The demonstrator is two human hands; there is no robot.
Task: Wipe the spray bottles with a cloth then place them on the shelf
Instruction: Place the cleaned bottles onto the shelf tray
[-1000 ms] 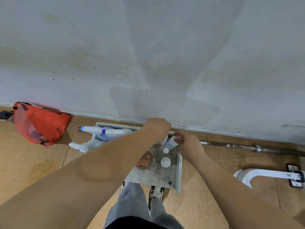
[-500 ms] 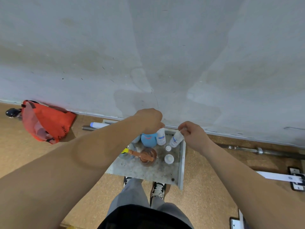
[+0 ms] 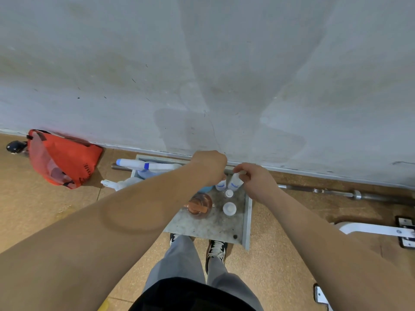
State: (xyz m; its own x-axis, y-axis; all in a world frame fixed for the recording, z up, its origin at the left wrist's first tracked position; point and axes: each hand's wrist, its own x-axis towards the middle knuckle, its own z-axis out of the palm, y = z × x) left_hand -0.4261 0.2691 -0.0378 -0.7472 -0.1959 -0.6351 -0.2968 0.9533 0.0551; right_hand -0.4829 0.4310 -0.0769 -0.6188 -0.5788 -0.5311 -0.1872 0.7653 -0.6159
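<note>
Now the small white bottle (image 3: 234,184) is pinched at its cap by the right hand (image 3: 258,182), at the back of the shelf (image 3: 247,221), seemingly to be stood beside a second bottle (image 3: 221,185). The left hand (image 3: 210,167) is curled, but whether anything is gripped cannot be told.

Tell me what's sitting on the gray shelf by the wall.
On the shelf: an amber bottle, two white-capped bottles, a blue-labelled bottle, and a second labelled bottle gripped by the right hand. The left hand and forearm cover the shelf's left side.
</note>
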